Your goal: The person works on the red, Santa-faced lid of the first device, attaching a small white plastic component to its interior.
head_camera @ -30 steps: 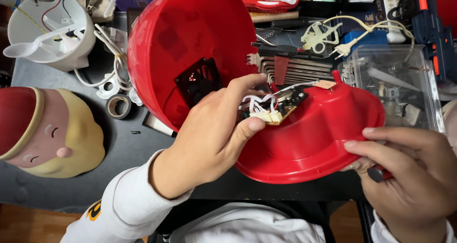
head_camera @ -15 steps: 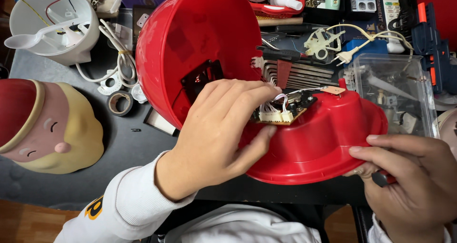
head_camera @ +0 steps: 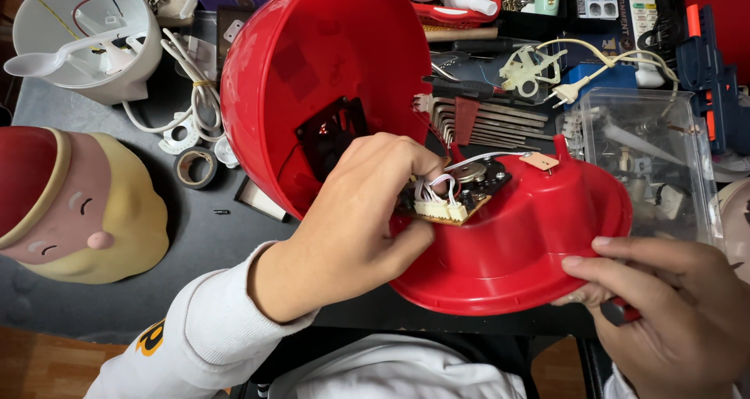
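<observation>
1. Tabletop: dark grey, cluttered along the far edge.
2. Red domed shell: tipped up on edge at centre, hollow side facing the camera, black bracket mounted inside it.
3. Red base shell: lies at the near tabletop edge, just right of the dome and touching it at the seam, open side up.
4. Doll-face cover: yellow and pink, with a red cap part, lying far left, well apart from the shells.
5. Clear plastic box: right of the base shell, small parts inside.
6. White bowl-shaped housing: top left, a white spoon and loose wires in it.
7. Left hand: white sleeve, reaches across the base shell's rim; fingers curled narrow, fingertips pinched at the circuit board. Whether it actually grips the board or the wires, cannot tell.
8. Right hand: lower right, fingers closed around the base shell's near-right rim, holding it; a small dark and red piece shows under the fingers, unclear what.
9. Hex key set: fanned out behind the shells.
10. Circuit board: small, sits at the base shell's top left, between the two shells; white connector with white wires on it.
11. Tape roll: flat on the tabletop left of the dome.
</observation>
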